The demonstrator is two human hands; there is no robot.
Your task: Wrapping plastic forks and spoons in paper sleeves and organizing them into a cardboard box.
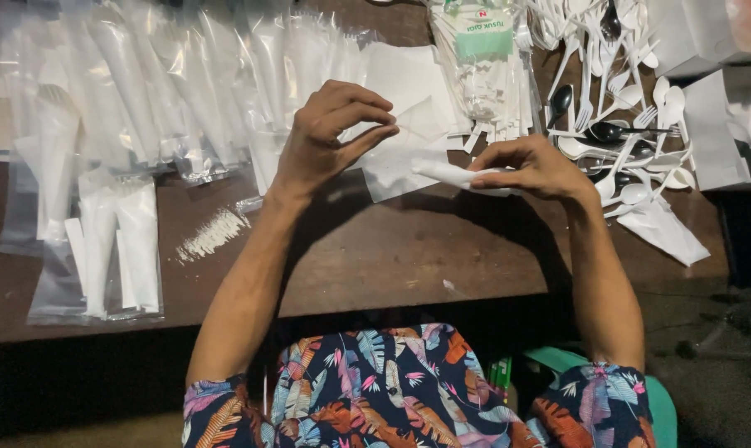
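My left hand [330,137] is raised over the brown wooden table [375,249], thumb and fingers pinching the edge of a thin white paper napkin [400,158]. My right hand [533,166] grips the rolled white end of the napkin [450,174], which looks wrapped around something I cannot make out. Both hands are held close together above the table's middle, at about the same height.
Many clear plastic sleeves [135,91] with white contents cover the left and back. A pile of white plastic forks and spoons, a few black [616,75], lies at the right. A packet of tissues [483,58] stands behind. White boxes [716,124] sit far right. Toothpicks [214,232] lie left.
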